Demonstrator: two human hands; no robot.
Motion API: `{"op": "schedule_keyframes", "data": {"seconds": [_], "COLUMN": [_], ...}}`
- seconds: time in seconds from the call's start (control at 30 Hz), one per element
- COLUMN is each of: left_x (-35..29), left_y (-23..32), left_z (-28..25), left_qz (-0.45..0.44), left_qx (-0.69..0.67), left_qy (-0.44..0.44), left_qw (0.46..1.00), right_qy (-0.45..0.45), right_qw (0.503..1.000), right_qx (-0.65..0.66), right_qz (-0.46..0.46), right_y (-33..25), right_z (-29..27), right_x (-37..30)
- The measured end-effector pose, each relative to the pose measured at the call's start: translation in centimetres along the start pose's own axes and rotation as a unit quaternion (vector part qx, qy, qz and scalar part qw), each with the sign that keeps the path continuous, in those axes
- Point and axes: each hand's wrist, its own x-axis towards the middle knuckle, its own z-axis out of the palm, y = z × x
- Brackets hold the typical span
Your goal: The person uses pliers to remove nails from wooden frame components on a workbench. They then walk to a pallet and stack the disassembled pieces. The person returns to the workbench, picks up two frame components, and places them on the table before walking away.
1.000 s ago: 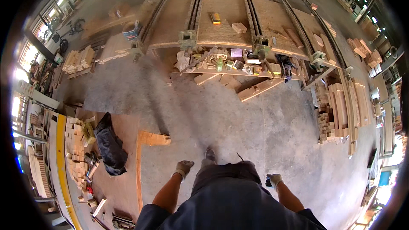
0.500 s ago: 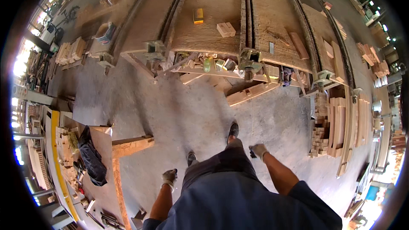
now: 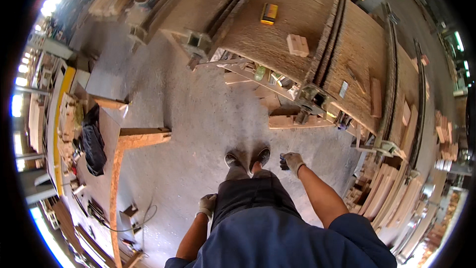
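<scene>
My left hand (image 3: 207, 205), in a pale work glove, hangs beside my dark shorts. Its fingers are curled closed, and nothing shows in them. Out to the right of my legs, my right hand (image 3: 292, 163) hangs over the grey floor in a similar glove with dark finger fronts. Those fingers are curled in too, with no object visible. Neither hand touches a bench. Ahead stands a big wooden clamp bench (image 3: 277, 39) with dark metal rails. On it lie a yellow and black box (image 3: 269, 14) and a few small wood blocks (image 3: 297, 45).
A wood-edged table (image 3: 116, 168) with a black cloth bag (image 3: 93, 141) stands at the left. A cable (image 3: 148, 213) loops near its foot. Stacked timber (image 3: 379, 188) lies at the right. Metal clamp ends (image 3: 311, 97) jut from the bench, above a low wooden beam (image 3: 297, 122).
My view has turned, so the bench now slants down to the right. My feet have come side by side. My left hand has moved in against my shorts.
</scene>
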Motion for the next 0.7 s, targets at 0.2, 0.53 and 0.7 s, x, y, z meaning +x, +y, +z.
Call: {"op": "schedule_keyframes", "data": {"seconds": [0.2, 0.53, 0.7], "left_x": [-1.6, -4.5, -8.8], "left_y": [7.2, 10.5, 11.3], "left_z": [3.6, 13.0, 18.0], "left_qz": [0.063, 0.07, 0.078], "left_qx": [0.174, -0.006, 0.108], "left_qy": [-0.006, 0.027, 0.132], "left_qw": [0.983, 0.997, 0.982], "right_qy": [0.02, -0.03, -0.074], "right_qw": [0.976, 0.917, 0.673], "right_qx": [-0.178, -0.369, -0.691], "right_qz": [-0.122, -0.151, -0.254], "right_y": [-1.3, -6.9, -6.0], "right_z": [0.5, 2.1, 1.2], "right_x": [3.6, 13.6, 11.2]}}
